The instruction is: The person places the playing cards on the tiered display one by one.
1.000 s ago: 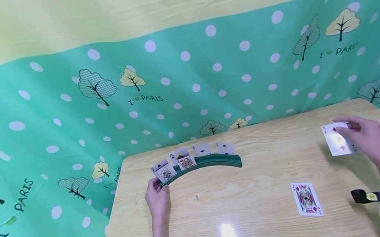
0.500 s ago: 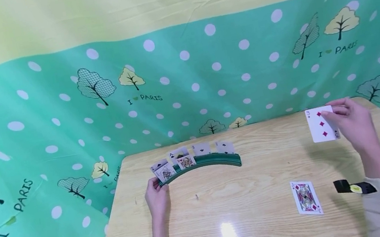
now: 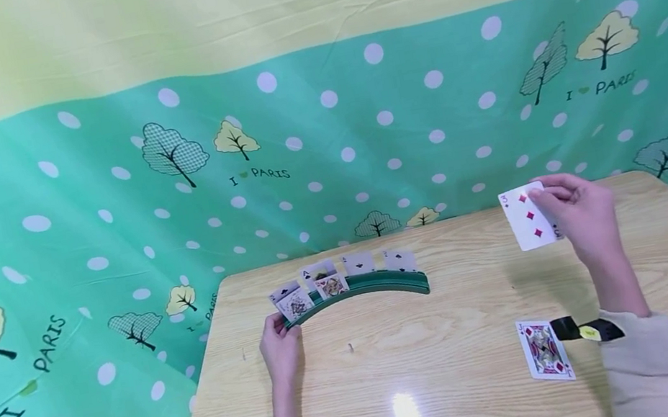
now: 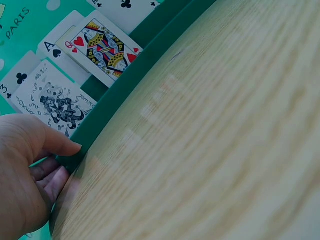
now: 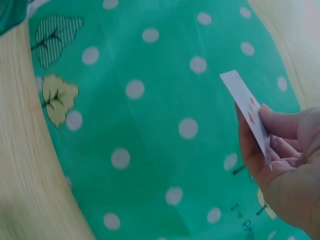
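My left hand (image 3: 280, 348) grips the left end of a curved green card holder (image 3: 386, 286), thumb on its front edge in the left wrist view. Standing in the holder are a joker (image 4: 57, 102) over a three of clubs (image 4: 20, 77), and a queen of hearts (image 4: 102, 50) over an ace of spades (image 4: 60, 52). Farther right stand an ace of clubs (image 3: 358, 264) and another black-suited card (image 3: 399, 260). Above the table on the right, my right hand (image 3: 584, 212) pinches a three of diamonds (image 3: 526, 222) between thumb and fingers, face toward the head camera.
A jack of diamonds (image 3: 544, 354) lies face up on the wooden table (image 3: 433, 338), below my right forearm. Behind the table hangs a green and yellow curtain (image 3: 319, 116) with dots and trees. A bright glare patch marks the table's front.
My right hand has carried the three of diamonds leftward and up, from the table's right side toward the holder. My left hand keeps its grip on the holder's end; the jack stays put.
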Action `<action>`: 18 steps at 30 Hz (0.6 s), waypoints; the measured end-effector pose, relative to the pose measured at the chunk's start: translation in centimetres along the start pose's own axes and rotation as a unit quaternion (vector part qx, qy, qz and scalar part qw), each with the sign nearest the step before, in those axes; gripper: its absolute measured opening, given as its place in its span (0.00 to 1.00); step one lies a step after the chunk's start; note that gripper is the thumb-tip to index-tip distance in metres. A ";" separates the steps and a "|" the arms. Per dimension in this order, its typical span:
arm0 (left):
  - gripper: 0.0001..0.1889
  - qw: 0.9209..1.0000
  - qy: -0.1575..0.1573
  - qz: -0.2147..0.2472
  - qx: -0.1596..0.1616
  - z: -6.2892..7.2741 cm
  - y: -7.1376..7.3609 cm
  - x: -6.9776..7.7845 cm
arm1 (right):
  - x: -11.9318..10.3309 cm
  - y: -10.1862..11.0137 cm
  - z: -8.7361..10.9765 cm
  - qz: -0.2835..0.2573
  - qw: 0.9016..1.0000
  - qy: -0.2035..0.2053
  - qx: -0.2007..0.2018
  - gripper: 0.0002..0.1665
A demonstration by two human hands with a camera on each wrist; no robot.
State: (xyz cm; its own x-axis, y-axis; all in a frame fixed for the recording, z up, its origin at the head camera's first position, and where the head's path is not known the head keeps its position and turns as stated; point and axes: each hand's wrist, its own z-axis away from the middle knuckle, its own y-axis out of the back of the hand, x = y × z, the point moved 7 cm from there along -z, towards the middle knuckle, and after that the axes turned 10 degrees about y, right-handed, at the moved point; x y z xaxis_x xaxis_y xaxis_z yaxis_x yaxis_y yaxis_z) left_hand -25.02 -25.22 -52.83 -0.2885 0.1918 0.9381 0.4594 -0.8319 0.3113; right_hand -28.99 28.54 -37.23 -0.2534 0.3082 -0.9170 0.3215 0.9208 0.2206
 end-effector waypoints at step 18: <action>0.22 1.000 0.001 0.001 0.003 0.0 0.0 0.1 | -2.3 -7.1 0.7 -0.140 0.990 0.024 -0.022 0.06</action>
State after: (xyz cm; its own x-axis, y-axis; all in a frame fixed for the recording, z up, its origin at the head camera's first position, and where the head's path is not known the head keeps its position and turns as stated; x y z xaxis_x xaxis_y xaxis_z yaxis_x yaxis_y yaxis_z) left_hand -25.05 -25.20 -52.75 -0.2896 0.1881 0.9385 0.4647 -0.8296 0.3096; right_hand -30.02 21.12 -36.91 -0.3707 0.0495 -0.9274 0.1932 0.9808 -0.0249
